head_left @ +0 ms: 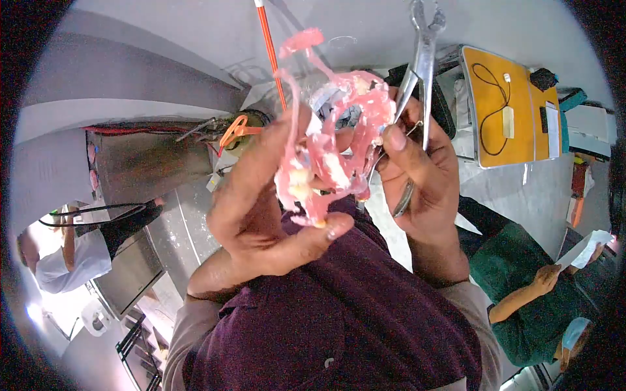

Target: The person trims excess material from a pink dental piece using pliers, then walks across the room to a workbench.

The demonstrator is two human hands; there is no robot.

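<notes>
A pink denture-like piece, with branching stems and crumbs of white material stuck to it, is held up in front of my chest. My left hand grips its left and lower side between thumb and fingers. Metal pliers rest in my right hand, their head pointing up and their handles running down into the palm. My right thumb tip touches or nearly touches the pink piece's right edge. The right fingers behind it are partly hidden.
A yellow table with a cable stands at the right. Below it a person in green holds paper. Another person in white is at the left. Orange-handled tool and a red-orange rod lie beyond my left hand.
</notes>
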